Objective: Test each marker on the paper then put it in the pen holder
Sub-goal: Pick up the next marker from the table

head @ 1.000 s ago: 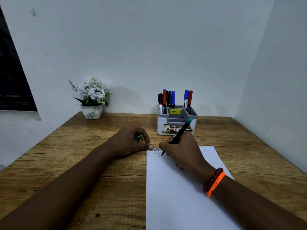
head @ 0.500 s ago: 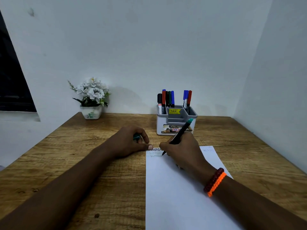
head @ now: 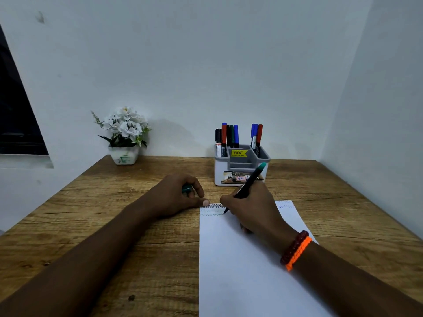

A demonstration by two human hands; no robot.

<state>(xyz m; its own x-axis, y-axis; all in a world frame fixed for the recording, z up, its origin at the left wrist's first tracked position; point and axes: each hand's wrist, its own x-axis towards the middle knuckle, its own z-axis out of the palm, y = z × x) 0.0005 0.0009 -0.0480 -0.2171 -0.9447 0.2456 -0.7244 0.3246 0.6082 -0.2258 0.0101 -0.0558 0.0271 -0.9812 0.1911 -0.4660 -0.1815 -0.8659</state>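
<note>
My right hand grips a black marker with a green end, its tip touching the white paper near the top left corner, beside several zigzag lines. My left hand rests on the table left of the paper, fingers curled round the marker's green cap, thumb touching the paper's corner. The grey and white pen holder stands behind my hands with several markers upright in it.
A white pot of white flowers stands at the back left of the wooden table. White walls close in behind and on the right. A dark window is at the far left.
The marker tip has crept slightly right along the top of the paper, lengthening the zigzag. My left hand has stayed put.
</note>
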